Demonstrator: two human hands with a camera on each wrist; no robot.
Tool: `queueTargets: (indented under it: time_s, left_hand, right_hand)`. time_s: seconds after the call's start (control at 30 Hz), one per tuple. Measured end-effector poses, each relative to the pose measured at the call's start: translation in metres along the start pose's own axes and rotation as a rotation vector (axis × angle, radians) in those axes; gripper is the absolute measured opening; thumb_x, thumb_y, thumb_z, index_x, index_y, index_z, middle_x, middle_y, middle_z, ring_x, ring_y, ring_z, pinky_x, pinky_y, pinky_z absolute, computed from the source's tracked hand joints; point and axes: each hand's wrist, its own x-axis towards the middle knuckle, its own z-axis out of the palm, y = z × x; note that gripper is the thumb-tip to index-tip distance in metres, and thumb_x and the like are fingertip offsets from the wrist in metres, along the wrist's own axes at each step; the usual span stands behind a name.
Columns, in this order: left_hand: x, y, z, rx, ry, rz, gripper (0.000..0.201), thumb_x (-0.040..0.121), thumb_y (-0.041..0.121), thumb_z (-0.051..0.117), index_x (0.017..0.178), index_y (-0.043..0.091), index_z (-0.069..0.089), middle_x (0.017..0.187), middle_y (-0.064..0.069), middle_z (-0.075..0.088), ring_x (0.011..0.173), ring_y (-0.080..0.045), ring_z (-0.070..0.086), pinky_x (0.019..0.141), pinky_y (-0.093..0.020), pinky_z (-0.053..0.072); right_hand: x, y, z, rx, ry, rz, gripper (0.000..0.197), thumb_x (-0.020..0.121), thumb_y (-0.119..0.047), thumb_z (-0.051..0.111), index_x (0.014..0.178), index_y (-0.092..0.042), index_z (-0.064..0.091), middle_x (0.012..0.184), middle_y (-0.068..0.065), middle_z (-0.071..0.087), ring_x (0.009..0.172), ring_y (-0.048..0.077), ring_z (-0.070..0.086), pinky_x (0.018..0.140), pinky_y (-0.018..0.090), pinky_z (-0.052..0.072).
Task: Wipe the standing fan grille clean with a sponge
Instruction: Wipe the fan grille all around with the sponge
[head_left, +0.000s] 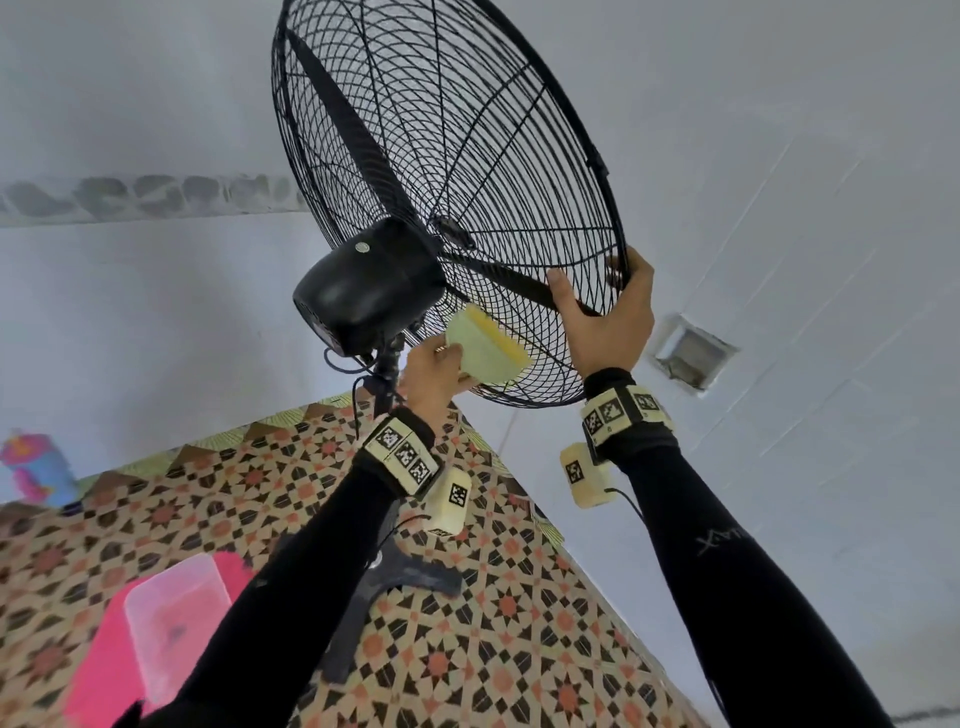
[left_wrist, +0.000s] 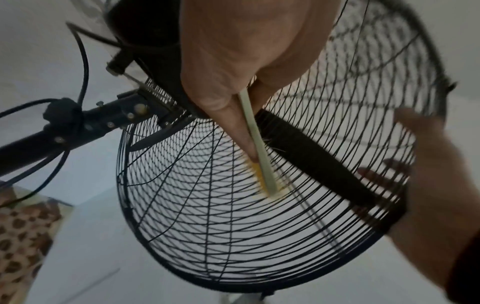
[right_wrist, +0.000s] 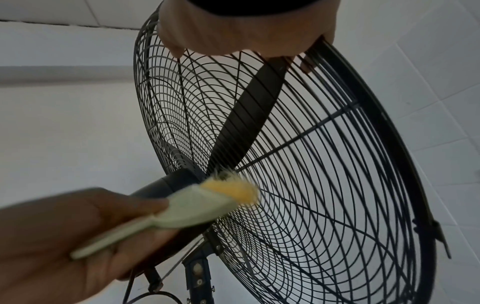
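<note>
Gripping the grille's (head_left: 467, 156) lower rim, the right hand (head_left: 605, 317) curls its fingers (head_left: 615, 267) round the edge and through the wires, thumb laid on the rear mesh. The left hand (head_left: 434, 376) pinches a sponge (head_left: 485, 351), pale green with a yellow face, and presses that yellow side against the rear of the grille just below the motor (head_left: 363, 286). In the left wrist view the sponge (left_wrist: 255, 142) shows edge-on between thumb and fingers, its yellow tip on the wires beside a black blade (left_wrist: 319, 164) inside the grille. From the right wrist the sponge (right_wrist: 205, 203) lies against the mesh near the hub, blurred. Below the grille, the pole (head_left: 387, 374) runs down toward a dark base (head_left: 400, 582) on a patterned floor (head_left: 519, 597), where a pink tub (head_left: 156, 629) with a clear lid stands well apart from the fan.
</note>
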Motion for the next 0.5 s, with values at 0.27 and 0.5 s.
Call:
queueTargets:
  time_s: [0.27, 0.5]
  left_hand:
    - [-0.019, -0.032, -0.015, 0.150, 0.047, -0.009, 0.030, 0.105, 0.005, 0.055, 0.132, -0.005, 0.058, 0.122, -0.011, 0.062, 0.119, -0.033, 0.064, 0.094, -0.057, 0.059]
    - [-0.038, -0.008, 0.023, 0.088, 0.055, 0.009, 0.035, 0.103, 0.004, 0.055, 0.137, -0.002, 0.058, 0.127, -0.015, 0.063, 0.113, -0.036, 0.067, 0.087, -0.056, 0.062]
  right_hand:
    - [0.011, 0.029, -0.016, 0.059, -0.210, 0.175, 0.076, 0.080, -0.081, 0.057, 0.134, -0.028, 0.056, 0.125, -0.010, 0.067, 0.116, 0.010, 0.060, 0.104, 0.034, 0.045]
    - [0.002, 0.042, -0.028, 0.140, -0.332, 0.202, 0.055, 0.090, -0.064, 0.060, 0.128, -0.025, 0.049, 0.110, -0.013, 0.067, 0.099, -0.009, 0.059, 0.077, 0.006, 0.040]
